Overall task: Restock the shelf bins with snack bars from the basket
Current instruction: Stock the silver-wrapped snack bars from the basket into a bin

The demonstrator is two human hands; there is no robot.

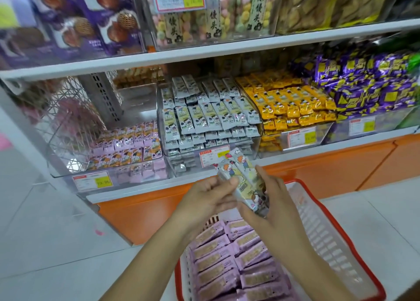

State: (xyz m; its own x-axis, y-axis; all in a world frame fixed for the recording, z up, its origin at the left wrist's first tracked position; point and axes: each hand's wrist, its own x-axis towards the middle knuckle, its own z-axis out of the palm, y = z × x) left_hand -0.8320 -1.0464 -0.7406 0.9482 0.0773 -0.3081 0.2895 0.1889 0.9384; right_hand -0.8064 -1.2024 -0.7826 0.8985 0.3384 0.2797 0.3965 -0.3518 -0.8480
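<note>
A small stack of white snack bars (242, 175) with cartoon figures is held up in front of the lowest shelf. My left hand (209, 198) pinches the stack's left side with the thumb on top. My right hand (272, 198) cups it from the right and below. Beneath my hands sits a white basket with a red rim (329, 232), its left part filled with several pink-wrapped bars (229, 262). On the shelf, a clear bin of white bars (211, 118) stands just above my hands, and a bin of pink bars (129, 150) lies to its left.
A bin of yellow bars (291, 102) and purple packs (368, 84) fill the shelf to the right. Price tags (92, 182) hang on the bin fronts. An orange base panel (318, 168) runs under the shelf. Cookie and puff packs fill the upper shelf (204, 16).
</note>
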